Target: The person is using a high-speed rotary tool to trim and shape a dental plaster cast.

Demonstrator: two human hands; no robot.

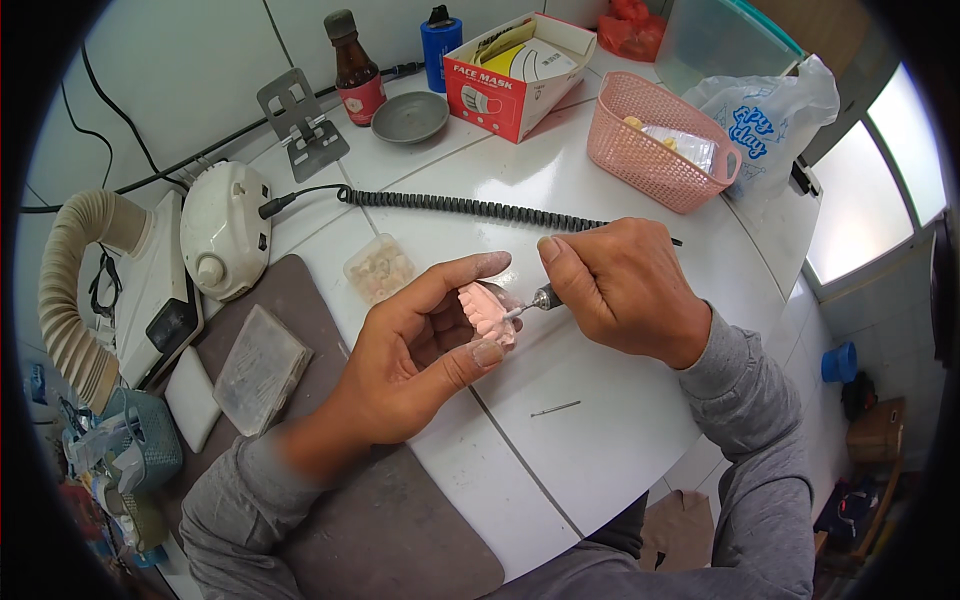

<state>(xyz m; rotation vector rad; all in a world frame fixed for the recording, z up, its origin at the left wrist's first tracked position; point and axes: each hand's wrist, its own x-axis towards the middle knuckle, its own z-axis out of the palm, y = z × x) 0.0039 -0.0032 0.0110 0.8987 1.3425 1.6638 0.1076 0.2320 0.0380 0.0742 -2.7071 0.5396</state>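
Your L hand (pixel 405 375) (nearer) grips the pink dental cast (pixel 484 313) over the tabletop (pixel 620 440), long axis approx. 11–5 o'clock; your R hand (pixel 628 288), at its 3 o'clock, clasps the rotary handpiece (pixel 545 298)

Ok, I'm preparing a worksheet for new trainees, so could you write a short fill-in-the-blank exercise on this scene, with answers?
1. The left hand holds a dental model coloured ____, while the right hand grips a handpiece.
2. The coiled cord plugged into the white control unit is coloured ____.
3. The blue canister stands ____ the brown bottle and the red-and-white box.

Missing words: pink; black; between.
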